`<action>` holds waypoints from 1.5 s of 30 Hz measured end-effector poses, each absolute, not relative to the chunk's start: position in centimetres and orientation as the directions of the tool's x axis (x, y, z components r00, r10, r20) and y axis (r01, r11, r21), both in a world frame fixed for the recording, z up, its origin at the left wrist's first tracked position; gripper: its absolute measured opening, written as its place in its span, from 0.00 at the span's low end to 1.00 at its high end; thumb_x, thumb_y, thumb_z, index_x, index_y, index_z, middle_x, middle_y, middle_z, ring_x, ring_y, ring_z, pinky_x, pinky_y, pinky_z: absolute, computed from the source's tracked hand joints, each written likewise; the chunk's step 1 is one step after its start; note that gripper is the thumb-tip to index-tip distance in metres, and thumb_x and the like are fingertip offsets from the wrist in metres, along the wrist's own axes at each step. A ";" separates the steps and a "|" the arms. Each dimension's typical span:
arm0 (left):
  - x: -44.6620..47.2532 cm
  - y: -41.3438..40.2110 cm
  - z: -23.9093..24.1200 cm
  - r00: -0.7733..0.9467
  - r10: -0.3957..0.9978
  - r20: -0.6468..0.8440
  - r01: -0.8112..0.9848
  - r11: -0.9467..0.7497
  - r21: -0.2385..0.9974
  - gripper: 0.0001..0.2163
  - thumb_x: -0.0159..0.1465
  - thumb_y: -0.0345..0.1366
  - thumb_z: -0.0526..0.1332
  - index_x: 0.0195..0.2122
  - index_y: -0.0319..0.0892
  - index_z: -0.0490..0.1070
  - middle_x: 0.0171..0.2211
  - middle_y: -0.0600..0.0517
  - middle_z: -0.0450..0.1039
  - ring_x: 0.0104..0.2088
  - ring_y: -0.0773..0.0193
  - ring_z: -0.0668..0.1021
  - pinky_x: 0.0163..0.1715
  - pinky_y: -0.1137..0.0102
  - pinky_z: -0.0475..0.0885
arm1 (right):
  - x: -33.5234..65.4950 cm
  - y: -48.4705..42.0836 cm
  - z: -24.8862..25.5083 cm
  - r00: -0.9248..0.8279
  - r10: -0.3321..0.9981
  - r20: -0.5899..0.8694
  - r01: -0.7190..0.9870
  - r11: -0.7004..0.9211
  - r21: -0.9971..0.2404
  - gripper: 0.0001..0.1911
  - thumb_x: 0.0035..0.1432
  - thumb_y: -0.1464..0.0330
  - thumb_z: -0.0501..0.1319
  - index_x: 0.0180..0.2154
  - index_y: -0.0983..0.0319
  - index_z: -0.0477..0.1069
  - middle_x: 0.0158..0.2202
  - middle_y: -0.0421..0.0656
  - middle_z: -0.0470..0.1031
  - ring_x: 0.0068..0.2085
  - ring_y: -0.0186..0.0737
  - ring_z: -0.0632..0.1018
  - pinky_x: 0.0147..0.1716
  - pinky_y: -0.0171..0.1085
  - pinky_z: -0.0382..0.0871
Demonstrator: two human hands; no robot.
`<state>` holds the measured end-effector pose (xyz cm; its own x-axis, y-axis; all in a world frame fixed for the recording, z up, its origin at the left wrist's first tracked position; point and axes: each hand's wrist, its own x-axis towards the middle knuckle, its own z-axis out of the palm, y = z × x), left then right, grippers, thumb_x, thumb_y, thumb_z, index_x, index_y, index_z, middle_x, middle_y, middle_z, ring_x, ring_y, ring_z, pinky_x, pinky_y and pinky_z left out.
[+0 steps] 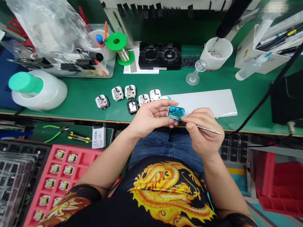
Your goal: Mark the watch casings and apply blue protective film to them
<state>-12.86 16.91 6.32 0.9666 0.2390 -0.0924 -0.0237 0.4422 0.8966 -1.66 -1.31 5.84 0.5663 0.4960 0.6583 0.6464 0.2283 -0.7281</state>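
Observation:
My left hand (151, 115) is closed on a small rectangular part with a blue film face (176, 113), held just above the front edge of the green bench (84, 95). My right hand (203, 130) pinches thin metal tweezers (207, 129), their handle pointing right and their tip at the part's lower edge. Several similar small white and dark parts (129, 98) lie in a loose row on the bench to the left of my hands. A white flat plate (212, 100) lies just behind my hands.
A white bottle with a green cap (37, 87) lies at the left. A clear bin of tools (61, 58), a black fixture (160, 55) and a white cup (216, 52) stand behind. A pink tray of parts (62, 180) sits low left, a red bin (290, 189) at right.

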 end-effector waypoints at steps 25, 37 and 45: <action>-13.1 16.8 6.5 0.971 0.226 -0.084 -0.018 0.418 0.908 0.23 0.60 0.31 0.81 0.56 0.43 0.82 0.43 0.48 0.86 0.38 0.61 0.88 0.39 0.68 0.88 | -1.3 -2.0 6.4 0.520 0.554 0.650 0.651 0.236 -0.721 0.11 0.72 0.67 0.70 0.52 0.47 0.85 0.42 0.37 0.87 0.42 0.43 0.83 0.47 0.49 0.79; -13.1 16.8 6.2 0.971 0.227 -0.073 -0.021 0.386 0.922 0.23 0.60 0.33 0.81 0.56 0.43 0.82 0.43 0.47 0.86 0.39 0.60 0.88 0.39 0.68 0.87 | -0.6 -2.7 6.7 0.525 0.589 0.615 0.633 0.214 -0.744 0.08 0.71 0.68 0.71 0.49 0.50 0.86 0.40 0.38 0.88 0.40 0.43 0.83 0.45 0.48 0.79; -13.1 17.0 6.1 0.975 0.210 -0.071 -0.012 0.369 0.929 0.24 0.61 0.33 0.81 0.58 0.43 0.82 0.44 0.46 0.86 0.40 0.58 0.88 0.39 0.66 0.88 | -0.3 -2.9 6.8 0.540 0.598 0.592 0.611 0.206 -0.764 0.08 0.71 0.67 0.70 0.48 0.49 0.87 0.40 0.38 0.88 0.40 0.44 0.83 0.45 0.48 0.79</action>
